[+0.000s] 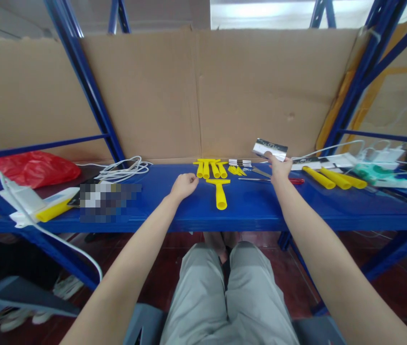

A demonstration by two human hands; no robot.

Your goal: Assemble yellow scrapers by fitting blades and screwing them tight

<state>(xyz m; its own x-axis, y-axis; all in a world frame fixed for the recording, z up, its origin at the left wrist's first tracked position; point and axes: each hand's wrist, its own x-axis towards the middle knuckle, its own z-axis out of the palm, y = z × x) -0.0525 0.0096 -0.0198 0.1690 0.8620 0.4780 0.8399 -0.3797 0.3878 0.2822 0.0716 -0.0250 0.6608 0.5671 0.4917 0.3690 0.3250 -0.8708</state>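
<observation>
My right hand (280, 168) is closed on a flat black-and-white piece (270, 149), raised over the right part of the blue table (261, 203). My left hand (185, 186) rests on the table with curled fingers, nothing showing in it. Just right of it lies a single yellow T-shaped handle (221, 195), its hollow end toward me. Behind that, several yellow T-shaped handles (206, 170) stand side by side in a row. Small yellow pieces (237, 170) and small black-and-white pieces (239, 163) lie between them and my right hand. A red-handled screwdriver (296, 181) extends below my right wrist.
Three yellow tubular handles (319, 178) lie at the right, beside cables and a white adapter (386, 154). At the left are a coiled white cable (126, 168), a red plastic bag (32, 168) and another yellow handle (55, 210). Cardboard (145, 96) and blue posts (88, 86) border the back.
</observation>
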